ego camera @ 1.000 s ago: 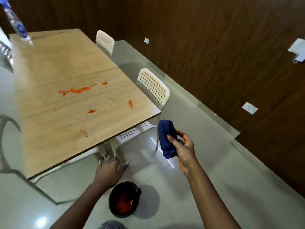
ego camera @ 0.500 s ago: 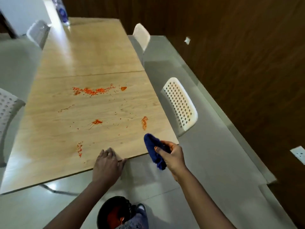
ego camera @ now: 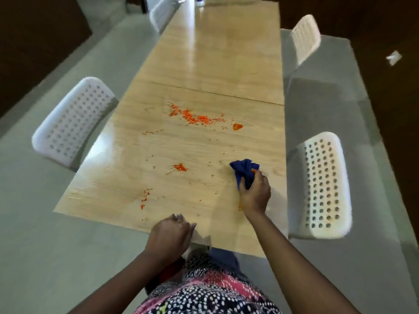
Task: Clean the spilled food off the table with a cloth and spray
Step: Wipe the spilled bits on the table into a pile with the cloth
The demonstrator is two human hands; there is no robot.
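A long wooden table stretches away from me. Orange spilled food lies scattered across its near half, with smaller patches at the middle and near the front edge. My right hand grips a bunched dark blue cloth and holds it down on the tabletop at the right side. An orange smear lies beside that wrist. My left hand rests on the table's near edge with fingers curled, holding nothing. The spray bottle stands at the far end, mostly cut off.
White perforated chairs stand at the left, the right and the far right. Another chair is at the far left. Grey floor lies on both sides, with dark wood walls beyond.
My view swung round to face the table's short end. My right hand carried the cloth from beyond the edge onto the tabletop. My left hand stayed at the near edge.
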